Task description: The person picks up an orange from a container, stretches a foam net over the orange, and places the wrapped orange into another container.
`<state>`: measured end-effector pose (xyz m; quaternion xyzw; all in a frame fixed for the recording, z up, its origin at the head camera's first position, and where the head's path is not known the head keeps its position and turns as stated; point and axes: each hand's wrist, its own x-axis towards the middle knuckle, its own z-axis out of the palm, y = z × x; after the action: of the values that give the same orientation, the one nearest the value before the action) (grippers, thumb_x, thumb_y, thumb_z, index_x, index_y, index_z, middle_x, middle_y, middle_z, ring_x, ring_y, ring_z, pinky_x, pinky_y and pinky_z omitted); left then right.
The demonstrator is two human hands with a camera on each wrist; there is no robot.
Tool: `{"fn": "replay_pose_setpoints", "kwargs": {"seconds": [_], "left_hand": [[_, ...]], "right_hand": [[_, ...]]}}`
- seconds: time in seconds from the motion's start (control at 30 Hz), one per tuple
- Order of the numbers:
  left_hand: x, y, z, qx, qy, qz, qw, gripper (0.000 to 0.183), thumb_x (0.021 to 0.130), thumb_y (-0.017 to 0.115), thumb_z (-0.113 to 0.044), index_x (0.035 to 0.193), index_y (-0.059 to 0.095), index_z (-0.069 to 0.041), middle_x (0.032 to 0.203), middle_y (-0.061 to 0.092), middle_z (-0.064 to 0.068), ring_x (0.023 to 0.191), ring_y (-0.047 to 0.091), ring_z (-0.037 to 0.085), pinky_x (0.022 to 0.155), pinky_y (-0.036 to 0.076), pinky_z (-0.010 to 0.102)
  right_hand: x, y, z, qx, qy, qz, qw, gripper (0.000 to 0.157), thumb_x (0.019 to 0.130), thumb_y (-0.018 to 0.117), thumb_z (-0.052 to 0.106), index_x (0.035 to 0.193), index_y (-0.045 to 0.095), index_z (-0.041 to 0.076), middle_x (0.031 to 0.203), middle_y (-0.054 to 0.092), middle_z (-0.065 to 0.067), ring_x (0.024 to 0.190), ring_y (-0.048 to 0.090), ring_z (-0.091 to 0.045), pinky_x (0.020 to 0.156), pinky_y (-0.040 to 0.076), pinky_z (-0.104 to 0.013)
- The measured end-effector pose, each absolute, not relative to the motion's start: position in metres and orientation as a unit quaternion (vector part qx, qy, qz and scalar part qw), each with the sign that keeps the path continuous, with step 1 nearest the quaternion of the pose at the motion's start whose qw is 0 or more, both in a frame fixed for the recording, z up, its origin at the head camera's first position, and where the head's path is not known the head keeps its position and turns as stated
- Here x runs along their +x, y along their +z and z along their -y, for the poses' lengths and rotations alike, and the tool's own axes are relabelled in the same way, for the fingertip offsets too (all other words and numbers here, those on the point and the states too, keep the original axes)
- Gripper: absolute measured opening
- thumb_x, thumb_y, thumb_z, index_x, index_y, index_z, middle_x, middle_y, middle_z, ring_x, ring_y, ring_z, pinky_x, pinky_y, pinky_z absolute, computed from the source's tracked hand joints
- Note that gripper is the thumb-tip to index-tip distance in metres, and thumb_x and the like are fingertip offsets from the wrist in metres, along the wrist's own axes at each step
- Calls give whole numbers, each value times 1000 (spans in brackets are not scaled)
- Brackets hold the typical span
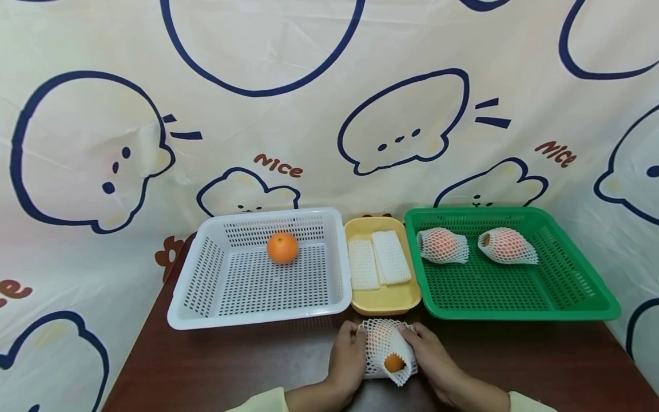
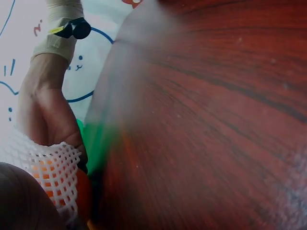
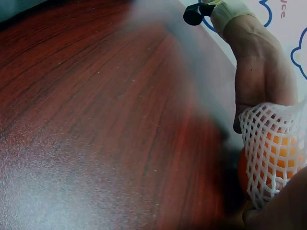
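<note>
At the table's front, an orange [image 1: 394,363] sits inside a white foam net sleeve [image 1: 380,340], its skin showing at the sleeve's near opening. My left hand [image 1: 346,359] grips the sleeve from the left. On the other side my right hand [image 1: 435,357] holds it, with the thumb on top. Both wrist views show the net closely: mesh [image 2: 62,179] partly covers the fruit in the left one, and orange skin [image 3: 243,172] shows beyond the mesh [image 3: 261,139] in the right one. The fingertips behind the fruit are hidden.
A white basket [image 1: 257,320] at left contains one bare orange [image 1: 282,248]. In the middle, a yellow tray [image 1: 386,302] bears flat foam sleeves [image 1: 391,257]. The green basket [image 1: 515,313] at right holds two sleeved fruits [image 1: 443,245]. A printed cloth [image 1: 319,131] hangs behind.
</note>
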<state>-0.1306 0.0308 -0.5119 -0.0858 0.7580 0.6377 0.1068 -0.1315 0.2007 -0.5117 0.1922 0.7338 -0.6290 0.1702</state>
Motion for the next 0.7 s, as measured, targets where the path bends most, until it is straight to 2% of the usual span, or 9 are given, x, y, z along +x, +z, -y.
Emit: {"fn": "replay_pose_setpoints", "kwargs": {"seconds": [0.13, 0.33, 0.5, 0.7], "left_hand": [[-132, -512, -32, -79, 606, -784, 110, 16, 106, 46, -21, 96, 51, -9, 82, 53, 1, 78, 50, 14, 67, 37, 26], [-133, -515, -36, -89, 647, -745, 136, 20, 108, 41, -21, 98, 49, -6, 96, 55, 7, 92, 52, 17, 78, 40, 28], [-132, -516, -38, -85, 666, -728, 137, 23, 109, 38, -23, 99, 48, -5, 99, 56, 7, 95, 52, 16, 82, 41, 29], [-132, -511, -36, -59, 657, -734, 161, 26, 111, 34, -26, 97, 45, -6, 97, 52, 7, 92, 49, 16, 79, 39, 29]], "right_hand": [[-132, -513, -199, 191, -622, -741, 167, 37, 107, 50, 40, 95, 50, 4, 98, 58, -8, 92, 54, -20, 77, 45, -30], [-130, -514, -193, 192, -635, -732, 155, 37, 109, 47, 37, 106, 57, 2, 102, 63, -9, 95, 58, -17, 80, 48, -29], [-130, -511, -189, 198, -644, -725, 142, 41, 110, 44, 39, 116, 54, 0, 106, 65, -11, 95, 61, -17, 79, 52, -30], [-128, -506, -189, 198, -657, -716, 126, 45, 111, 42, 41, 126, 49, -1, 108, 67, -13, 91, 66, -17, 76, 56, -33]]}}
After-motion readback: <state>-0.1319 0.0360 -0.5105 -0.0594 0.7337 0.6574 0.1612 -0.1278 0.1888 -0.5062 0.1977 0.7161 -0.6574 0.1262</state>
